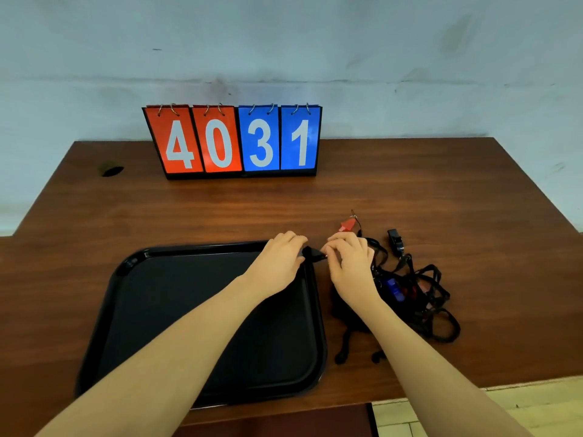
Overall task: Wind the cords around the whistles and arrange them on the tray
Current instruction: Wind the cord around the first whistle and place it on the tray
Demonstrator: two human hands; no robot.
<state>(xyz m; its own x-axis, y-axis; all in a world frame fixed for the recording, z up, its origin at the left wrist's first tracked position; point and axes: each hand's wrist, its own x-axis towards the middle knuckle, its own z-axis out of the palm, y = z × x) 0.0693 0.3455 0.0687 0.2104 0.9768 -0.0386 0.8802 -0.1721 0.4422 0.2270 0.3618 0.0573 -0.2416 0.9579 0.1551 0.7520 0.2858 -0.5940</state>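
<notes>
A black whistle (313, 255) is held over the far right corner of the black tray (132, 266). My left hand (280, 255) grips its left end and my right hand (350, 258) pinches its right end or its cord. To the right lies a tangle of black cords (432, 298) with a blue whistle (394, 290) inside it. A red whistle (347, 224) lies just beyond my right hand, and another black whistle (396, 241) lies at the pile's far edge. Nothing rests inside the tray.
A flip scoreboard (236, 141) reading 4031 stands at the back of the brown table (410, 190). A dark hole (112, 171) marks the table's far left. The table's front edge drops to a tiled floor (441, 414) at the lower right.
</notes>
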